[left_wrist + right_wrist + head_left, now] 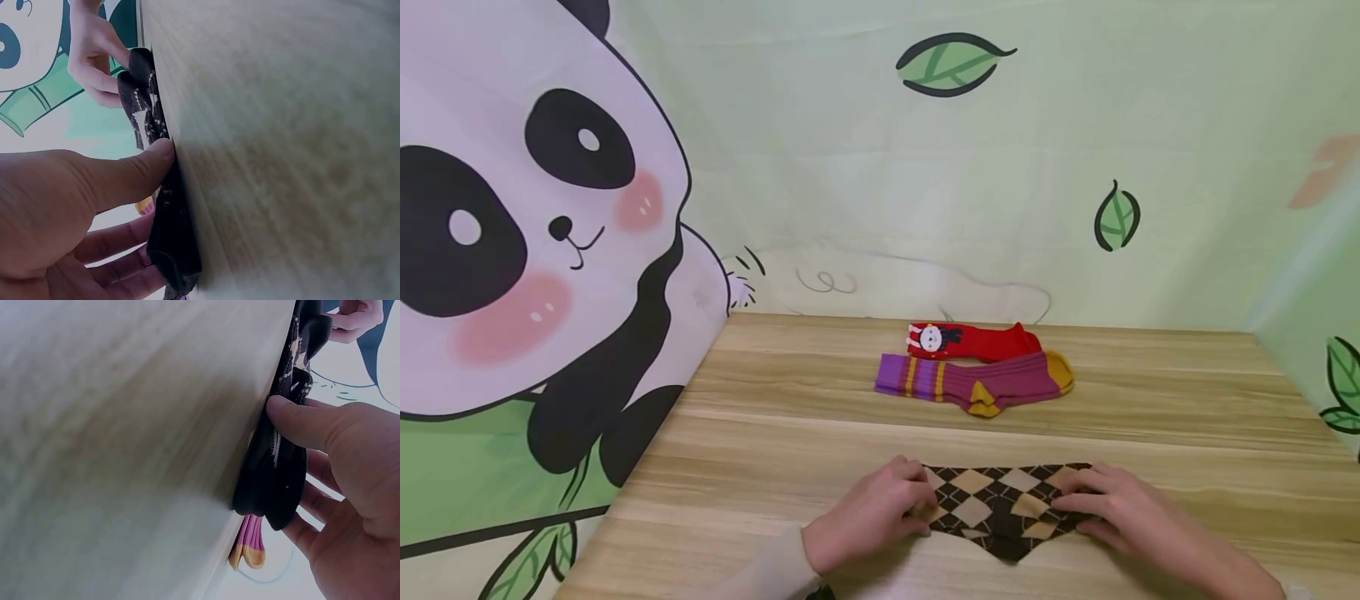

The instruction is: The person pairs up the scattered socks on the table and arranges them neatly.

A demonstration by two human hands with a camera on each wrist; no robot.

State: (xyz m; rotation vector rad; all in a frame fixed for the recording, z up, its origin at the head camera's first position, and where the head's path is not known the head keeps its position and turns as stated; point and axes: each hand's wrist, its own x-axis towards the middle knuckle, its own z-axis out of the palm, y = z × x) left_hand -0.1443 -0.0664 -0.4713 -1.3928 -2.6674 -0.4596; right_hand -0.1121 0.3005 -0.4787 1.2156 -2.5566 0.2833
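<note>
Dark brown argyle socks (992, 504) with tan and beige diamonds lie sideways on the wooden table, a dark heel pointing toward me. Layers show along their edge in the right wrist view. My left hand (880, 508) holds their left end, its thumb (147, 165) at the near edge and the fingers over the far side. At the opposite end, my right hand (1138, 512) grips with its thumb (297, 419) on the near edge and fingers across the top. Parts of both sock ends are hidden under the hands.
Purple socks (955, 379) with yellow stripes, heel and toe lie farther back on the table (775, 392). Behind them, touching or nearly so, are red socks (992, 342) with a white character. A printed panda cloth (850, 167) hangs at the table's back edge.
</note>
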